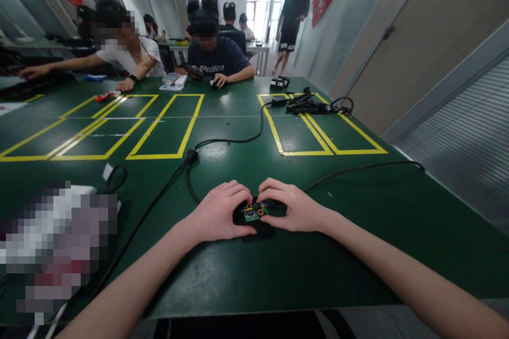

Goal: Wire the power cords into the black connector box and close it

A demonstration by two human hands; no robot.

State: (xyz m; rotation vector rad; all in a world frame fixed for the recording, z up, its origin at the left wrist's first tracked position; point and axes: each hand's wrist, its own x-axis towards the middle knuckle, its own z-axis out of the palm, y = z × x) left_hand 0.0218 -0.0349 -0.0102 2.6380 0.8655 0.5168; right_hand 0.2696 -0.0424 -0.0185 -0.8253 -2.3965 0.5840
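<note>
A small black device (257, 220) with an exposed green circuit board (253, 213) lies on the green table (238, 275) near its front edge. My left hand (220, 213) curls around its left side, thumb along the bottom. My right hand (292, 206) wraps its right side, fingers bent over the top. Both hands grip the device between them. A black cable (358, 168) runs from behind my right hand toward the right edge of the table.
Another black cable (222, 143) loops across the table's middle. Yellow tape rectangles (167, 127) mark the surface. Black tools and cables (310, 106) lie at the far right. Two seated people (214, 58) work at the far side; another person (292, 16) walks in the corridor.
</note>
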